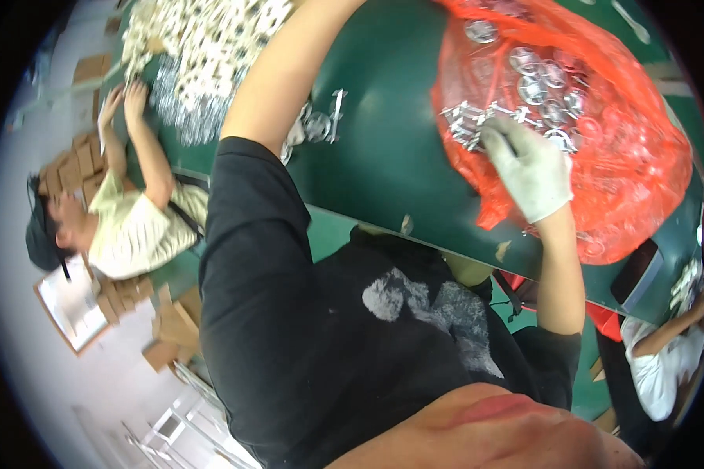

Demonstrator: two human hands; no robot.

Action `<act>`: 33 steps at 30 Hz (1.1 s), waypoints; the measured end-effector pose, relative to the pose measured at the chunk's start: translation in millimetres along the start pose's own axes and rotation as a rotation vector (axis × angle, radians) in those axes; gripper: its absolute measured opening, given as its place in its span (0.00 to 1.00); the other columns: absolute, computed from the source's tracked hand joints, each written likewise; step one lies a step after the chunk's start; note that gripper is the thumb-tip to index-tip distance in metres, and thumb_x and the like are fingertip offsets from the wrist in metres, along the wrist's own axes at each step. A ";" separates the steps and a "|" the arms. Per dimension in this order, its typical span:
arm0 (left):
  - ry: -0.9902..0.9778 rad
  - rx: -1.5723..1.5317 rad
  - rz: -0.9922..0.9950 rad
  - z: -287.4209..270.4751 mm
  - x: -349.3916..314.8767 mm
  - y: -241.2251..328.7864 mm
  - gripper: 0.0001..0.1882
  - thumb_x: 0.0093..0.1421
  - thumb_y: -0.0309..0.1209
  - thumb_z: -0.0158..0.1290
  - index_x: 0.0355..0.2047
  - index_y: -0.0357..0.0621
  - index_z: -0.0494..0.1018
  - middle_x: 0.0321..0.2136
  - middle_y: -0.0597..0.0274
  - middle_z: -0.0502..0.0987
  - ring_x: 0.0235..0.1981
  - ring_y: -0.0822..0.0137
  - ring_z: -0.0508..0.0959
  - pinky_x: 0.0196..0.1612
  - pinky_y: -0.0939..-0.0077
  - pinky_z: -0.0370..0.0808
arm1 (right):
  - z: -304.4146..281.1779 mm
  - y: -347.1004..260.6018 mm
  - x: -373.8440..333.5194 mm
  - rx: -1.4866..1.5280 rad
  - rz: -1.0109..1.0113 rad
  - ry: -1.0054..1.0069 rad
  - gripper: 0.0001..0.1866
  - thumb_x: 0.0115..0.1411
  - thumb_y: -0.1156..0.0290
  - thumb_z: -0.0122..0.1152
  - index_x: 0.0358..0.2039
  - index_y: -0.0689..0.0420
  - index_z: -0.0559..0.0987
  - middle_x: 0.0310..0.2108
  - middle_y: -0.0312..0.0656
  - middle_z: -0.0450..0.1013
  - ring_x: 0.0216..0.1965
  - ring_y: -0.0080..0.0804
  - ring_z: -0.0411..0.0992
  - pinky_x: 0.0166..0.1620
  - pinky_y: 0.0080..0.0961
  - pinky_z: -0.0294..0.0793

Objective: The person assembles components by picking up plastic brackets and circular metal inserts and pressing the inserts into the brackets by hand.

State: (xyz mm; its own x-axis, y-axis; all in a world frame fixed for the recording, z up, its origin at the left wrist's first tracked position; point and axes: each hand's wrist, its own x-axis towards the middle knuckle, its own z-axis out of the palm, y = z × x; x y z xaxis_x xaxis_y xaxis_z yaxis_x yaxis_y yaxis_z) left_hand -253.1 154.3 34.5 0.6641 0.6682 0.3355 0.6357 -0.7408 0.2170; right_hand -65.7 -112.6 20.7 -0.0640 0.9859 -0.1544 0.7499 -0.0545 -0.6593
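Observation:
My right hand [528,168], in a pale glove, is over the left side of a red plastic bag [633,172]. Its fingers are bent and closed around small shiny, cross-shaped parts [465,125], some of which lie at the bag's edge beside the fingertips. Several round, clear or silvery discs [532,87] lie on the bag just beyond the hand. My left forearm [297,62] reaches up past the top edge, so the left hand is out of the picture. To the right of that arm, a round piece and a bar-shaped shiny part [335,117] lie on the green table [383,156].
A large heap of cream-coloured parts [211,47] covers the far left, with clear pieces [184,109] beside it. A co-worker [141,211] handles parts there; another person [665,359] works at the right. A dark box-shaped object [637,273] rests near the table's edge.

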 end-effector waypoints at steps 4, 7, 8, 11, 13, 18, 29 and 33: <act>-0.266 0.012 -0.265 -78.2 -97.2 43.9 0.13 0.61 0.39 0.58 0.30 0.41 0.81 0.26 0.49 0.81 0.32 0.48 0.82 0.38 0.57 0.79 | -1.4 -6.5 2.6 -0.002 0.032 0.020 0.14 0.64 0.55 0.60 0.43 0.47 0.85 0.35 0.45 0.81 0.38 0.45 0.81 0.43 0.36 0.78; -0.683 0.210 -0.566 -79.1 -152.3 62.1 0.25 0.60 0.55 0.58 0.46 0.49 0.79 0.51 0.54 0.78 0.46 0.50 0.82 0.46 0.54 0.81 | 4.2 6.1 5.1 0.007 0.038 0.036 0.16 0.65 0.54 0.60 0.44 0.49 0.85 0.35 0.46 0.82 0.38 0.44 0.81 0.45 0.34 0.78; -0.506 0.290 -0.473 -73.9 -181.1 64.2 0.21 0.60 0.52 0.60 0.40 0.48 0.79 0.41 0.59 0.80 0.39 0.54 0.83 0.40 0.59 0.80 | 4.2 3.5 3.9 -0.004 0.018 0.051 0.16 0.65 0.54 0.59 0.45 0.50 0.85 0.36 0.46 0.82 0.39 0.43 0.81 0.46 0.34 0.78; -0.329 0.272 -0.397 -59.9 -222.0 72.1 0.15 0.59 0.45 0.63 0.37 0.48 0.79 0.30 0.63 0.81 0.33 0.56 0.83 0.36 0.63 0.80 | 4.6 5.0 4.6 -0.004 0.040 0.025 0.17 0.65 0.53 0.59 0.45 0.50 0.85 0.37 0.46 0.82 0.40 0.43 0.81 0.47 0.34 0.77; -0.311 0.133 -0.393 -50.2 -221.5 71.5 0.11 0.61 0.38 0.60 0.39 0.46 0.79 0.30 0.61 0.82 0.34 0.54 0.83 0.37 0.63 0.80 | 5.5 9.0 5.4 0.013 0.033 0.001 0.18 0.65 0.52 0.58 0.46 0.50 0.85 0.37 0.46 0.82 0.41 0.43 0.81 0.47 0.34 0.77; -0.056 -0.283 -0.325 -22.1 -148.8 22.0 0.12 0.62 0.38 0.56 0.39 0.45 0.79 0.31 0.52 0.83 0.34 0.52 0.84 0.39 0.60 0.80 | 7.2 13.5 3.3 -0.052 0.005 0.023 0.18 0.65 0.53 0.58 0.46 0.51 0.84 0.38 0.47 0.82 0.41 0.43 0.81 0.48 0.35 0.77; -0.292 0.197 -0.810 -77.6 15.1 56.8 0.20 0.60 0.33 0.52 0.48 0.31 0.76 0.41 0.35 0.81 0.46 0.43 0.82 0.52 0.53 0.77 | 6.0 26.2 -2.0 -0.012 0.058 0.048 0.19 0.65 0.53 0.57 0.47 0.53 0.84 0.36 0.48 0.82 0.39 0.43 0.81 0.47 0.34 0.77; 0.185 0.529 -0.418 -28.9 -95.5 -82.3 0.15 0.60 0.35 0.56 0.46 0.43 0.78 0.45 0.43 0.78 0.47 0.44 0.78 0.51 0.49 0.74 | 3.1 8.8 3.5 -0.134 -0.067 0.006 0.21 0.65 0.51 0.55 0.47 0.52 0.84 0.40 0.46 0.82 0.40 0.46 0.81 0.48 0.37 0.77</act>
State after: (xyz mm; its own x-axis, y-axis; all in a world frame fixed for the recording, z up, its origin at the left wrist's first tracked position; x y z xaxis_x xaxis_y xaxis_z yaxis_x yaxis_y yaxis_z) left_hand -380.2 149.4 11.1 0.2743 0.8321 0.4820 0.9606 -0.2601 -0.0977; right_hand -61.4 -110.1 12.1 -0.1132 0.9877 -0.1081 0.8251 0.0328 -0.5640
